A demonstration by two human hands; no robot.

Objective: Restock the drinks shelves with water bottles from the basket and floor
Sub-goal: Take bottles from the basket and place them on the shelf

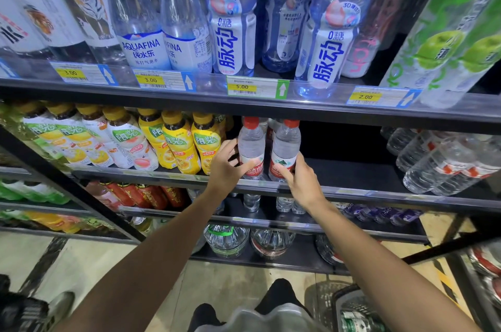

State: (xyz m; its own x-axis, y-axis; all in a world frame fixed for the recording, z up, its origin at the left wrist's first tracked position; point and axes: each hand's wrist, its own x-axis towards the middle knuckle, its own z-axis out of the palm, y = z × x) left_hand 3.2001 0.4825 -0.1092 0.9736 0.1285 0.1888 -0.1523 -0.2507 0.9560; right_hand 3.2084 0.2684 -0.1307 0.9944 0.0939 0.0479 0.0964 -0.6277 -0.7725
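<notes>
Two red-capped water bottles stand upright side by side at the front of the middle shelf (352, 190). My left hand (227, 166) wraps around the left water bottle (250, 142) at its label. My right hand (298, 180) grips the lower part of the right water bottle (286, 142). More red-capped bottles stand behind them in the dark. At the bottom right, the black basket (349, 302) on the floor holds a green-labelled bottle (352, 321).
Yellow and white tea bottles (176, 142) stand left of my hands. Wrapped packs of water (444, 161) lie at the shelf's right end, with a dark gap between. Large bottles fill the top shelf (235, 33). Big water jugs (226, 239) sit on the lowest shelf.
</notes>
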